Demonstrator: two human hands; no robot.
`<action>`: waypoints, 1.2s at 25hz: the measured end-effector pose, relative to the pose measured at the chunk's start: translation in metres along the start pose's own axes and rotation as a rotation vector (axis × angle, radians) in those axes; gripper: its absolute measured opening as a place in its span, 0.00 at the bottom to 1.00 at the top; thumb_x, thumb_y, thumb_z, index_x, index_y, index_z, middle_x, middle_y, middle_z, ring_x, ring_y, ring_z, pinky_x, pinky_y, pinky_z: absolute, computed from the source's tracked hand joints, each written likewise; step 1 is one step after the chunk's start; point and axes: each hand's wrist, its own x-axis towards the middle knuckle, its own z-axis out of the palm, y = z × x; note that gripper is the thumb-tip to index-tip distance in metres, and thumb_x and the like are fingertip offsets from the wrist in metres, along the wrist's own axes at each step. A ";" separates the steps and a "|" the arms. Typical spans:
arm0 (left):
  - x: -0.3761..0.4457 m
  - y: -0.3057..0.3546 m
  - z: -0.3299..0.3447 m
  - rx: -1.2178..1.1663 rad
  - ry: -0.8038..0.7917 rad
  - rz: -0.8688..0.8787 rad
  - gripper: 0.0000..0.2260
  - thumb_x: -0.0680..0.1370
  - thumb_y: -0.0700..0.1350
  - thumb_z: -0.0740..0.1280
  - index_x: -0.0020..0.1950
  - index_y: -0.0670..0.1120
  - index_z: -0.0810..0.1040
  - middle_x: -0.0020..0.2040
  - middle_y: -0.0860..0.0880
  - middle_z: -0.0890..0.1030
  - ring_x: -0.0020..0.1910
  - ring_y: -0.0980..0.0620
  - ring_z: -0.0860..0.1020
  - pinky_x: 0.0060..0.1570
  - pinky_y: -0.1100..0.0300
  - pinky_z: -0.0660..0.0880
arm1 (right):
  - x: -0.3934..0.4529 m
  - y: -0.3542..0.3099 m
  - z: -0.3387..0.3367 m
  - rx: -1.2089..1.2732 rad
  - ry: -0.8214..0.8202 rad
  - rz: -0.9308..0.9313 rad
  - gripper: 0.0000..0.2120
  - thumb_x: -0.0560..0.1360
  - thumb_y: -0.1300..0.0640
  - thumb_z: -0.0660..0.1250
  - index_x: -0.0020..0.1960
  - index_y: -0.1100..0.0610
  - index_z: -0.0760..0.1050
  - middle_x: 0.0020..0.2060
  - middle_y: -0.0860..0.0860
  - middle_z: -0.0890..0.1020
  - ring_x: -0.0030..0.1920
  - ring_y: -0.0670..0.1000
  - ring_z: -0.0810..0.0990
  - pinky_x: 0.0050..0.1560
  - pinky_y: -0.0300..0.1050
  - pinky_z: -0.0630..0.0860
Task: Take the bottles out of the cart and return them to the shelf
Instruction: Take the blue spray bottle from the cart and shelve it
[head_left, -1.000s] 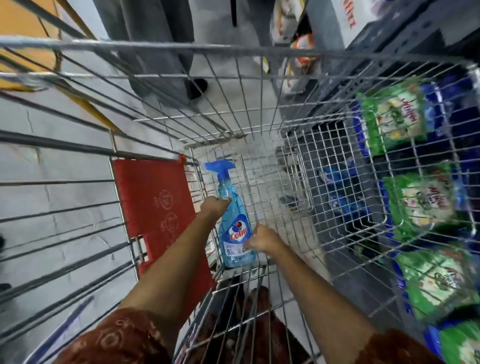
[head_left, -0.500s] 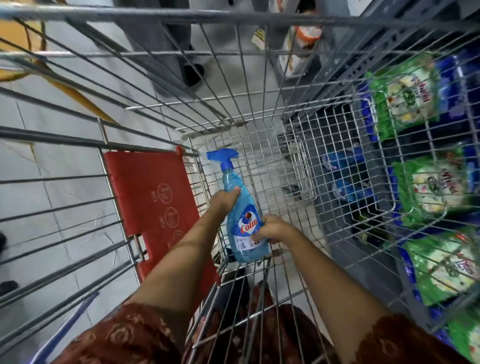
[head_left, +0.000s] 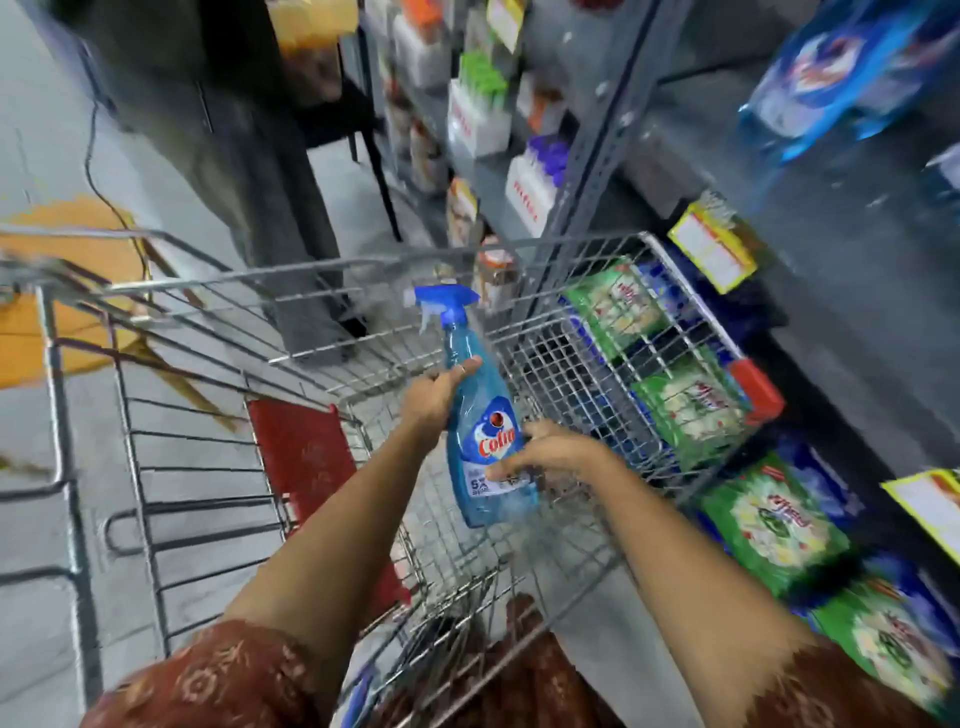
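Note:
A blue spray bottle (head_left: 480, 415) with a blue trigger head and a "Colin" label is held upright, slightly tilted, above the wire cart (head_left: 322, 280). My left hand (head_left: 434, 397) grips its upper body near the neck. My right hand (head_left: 550, 452) holds its lower part at the label. The grey metal shelf (head_left: 831, 249) stands to the right of the cart. The cart's basket floor under the bottle shows no other bottle.
Green packets (head_left: 779, 525) fill the lower shelf rows at the right. Blue bags (head_left: 831, 73) lie on an upper shelf. A red flap (head_left: 306, 457) hangs inside the cart. A person's dark trouser legs (head_left: 249, 171) stand beyond the cart. An orange table (head_left: 67, 291) is at the left.
Both hands have lifted the spray bottle up from the cart floor. My view has swung up and right, bringing the shelves into sight.

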 end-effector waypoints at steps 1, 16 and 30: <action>-0.015 0.011 0.007 0.009 -0.025 0.050 0.12 0.68 0.49 0.73 0.40 0.40 0.79 0.35 0.45 0.85 0.28 0.51 0.80 0.28 0.63 0.76 | -0.019 -0.001 -0.004 0.007 0.024 -0.039 0.12 0.65 0.63 0.75 0.47 0.57 0.78 0.50 0.57 0.84 0.40 0.48 0.77 0.40 0.40 0.73; -0.227 0.107 0.152 0.083 -0.464 0.535 0.24 0.55 0.52 0.77 0.45 0.44 0.76 0.40 0.40 0.78 0.38 0.46 0.75 0.37 0.56 0.72 | -0.250 0.053 -0.057 0.123 0.542 -0.469 0.19 0.60 0.62 0.79 0.50 0.56 0.79 0.42 0.51 0.84 0.40 0.49 0.82 0.39 0.42 0.80; -0.195 0.159 0.246 0.227 -0.432 0.652 0.21 0.53 0.61 0.76 0.30 0.47 0.74 0.40 0.44 0.79 0.37 0.48 0.75 0.39 0.54 0.73 | -0.236 0.049 -0.132 0.449 1.009 -0.550 0.24 0.56 0.65 0.80 0.49 0.58 0.76 0.46 0.55 0.83 0.45 0.52 0.80 0.47 0.46 0.79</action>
